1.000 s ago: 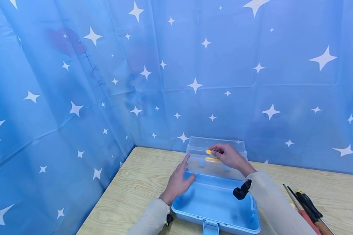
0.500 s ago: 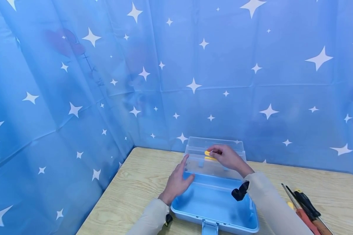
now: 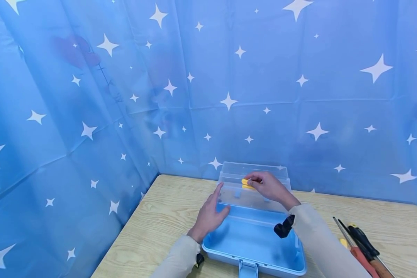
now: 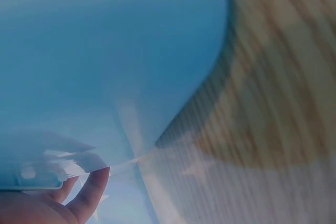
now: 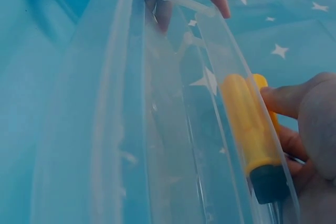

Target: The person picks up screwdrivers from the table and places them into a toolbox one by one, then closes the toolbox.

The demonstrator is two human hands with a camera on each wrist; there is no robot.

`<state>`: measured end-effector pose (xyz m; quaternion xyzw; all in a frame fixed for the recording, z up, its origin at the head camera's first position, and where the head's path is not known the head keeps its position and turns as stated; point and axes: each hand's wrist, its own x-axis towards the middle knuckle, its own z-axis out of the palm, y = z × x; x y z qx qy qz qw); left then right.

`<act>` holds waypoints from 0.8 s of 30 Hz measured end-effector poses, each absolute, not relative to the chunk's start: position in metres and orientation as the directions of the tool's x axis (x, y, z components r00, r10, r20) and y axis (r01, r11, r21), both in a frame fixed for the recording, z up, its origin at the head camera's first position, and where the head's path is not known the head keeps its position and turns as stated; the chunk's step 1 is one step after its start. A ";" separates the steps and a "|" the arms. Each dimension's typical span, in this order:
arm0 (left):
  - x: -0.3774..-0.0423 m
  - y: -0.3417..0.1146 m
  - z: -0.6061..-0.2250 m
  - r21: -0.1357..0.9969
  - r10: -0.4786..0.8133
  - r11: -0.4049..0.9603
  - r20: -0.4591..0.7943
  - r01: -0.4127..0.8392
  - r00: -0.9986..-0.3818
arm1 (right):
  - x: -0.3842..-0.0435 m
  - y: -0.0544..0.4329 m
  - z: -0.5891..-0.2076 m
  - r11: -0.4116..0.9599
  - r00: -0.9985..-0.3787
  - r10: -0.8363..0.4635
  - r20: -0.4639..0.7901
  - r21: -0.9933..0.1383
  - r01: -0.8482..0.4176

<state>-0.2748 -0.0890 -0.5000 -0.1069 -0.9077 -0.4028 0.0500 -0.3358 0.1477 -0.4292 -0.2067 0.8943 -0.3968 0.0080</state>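
Note:
In the head view my right hand [image 3: 269, 187] pinches a yellow-handled screwdriver [image 3: 245, 181] in front of the raised clear lid [image 3: 255, 168]. A black collar and the start of a metal shaft show in the right wrist view, where the handle [image 5: 244, 121] appears partly through clear plastic [image 5: 168, 114]. A second yellow shape lies against it; whether this is a reflection, I cannot tell. My left hand [image 3: 208, 218] touches the lid's left side with fairly straight fingers, thumb spread apart. Below both hands is the blue toolbox [image 3: 208, 253], its latch hanging at the front.
To the right on the wooden table [image 3: 333, 204] lie several tools, among them a screwdriver with a black handle [image 3: 363, 239] and one with a red handle [image 3: 364, 262]. A blue star-patterned curtain [image 3: 264, 77] stands behind the table.
The yellow handle has moved slightly down and left, and the two yellow shapes now sit closer together. The left hand keeps its place at the lid. The head view has shifted slightly.

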 end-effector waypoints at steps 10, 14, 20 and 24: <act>-0.274 -0.089 -0.500 0.721 0.153 0.652 0.180 0.236 -0.972 | -0.335 0.149 -0.431 0.607 -0.909 -0.387 0.153 -0.700 -0.376; -0.274 -0.089 -0.500 0.718 0.152 0.655 0.178 0.234 -0.972 | -0.335 0.150 -0.431 0.613 -0.910 -0.387 0.147 -0.697 -0.373; -0.274 -0.089 -0.500 0.711 0.157 0.661 0.184 0.241 -0.970 | -0.334 0.150 -0.429 0.626 -0.913 -0.380 0.146 -0.687 -0.370; -0.274 -0.089 -0.500 0.708 0.159 0.663 0.184 0.243 -0.970 | -0.333 0.149 -0.429 0.625 -0.913 -0.379 0.148 -0.687 -0.371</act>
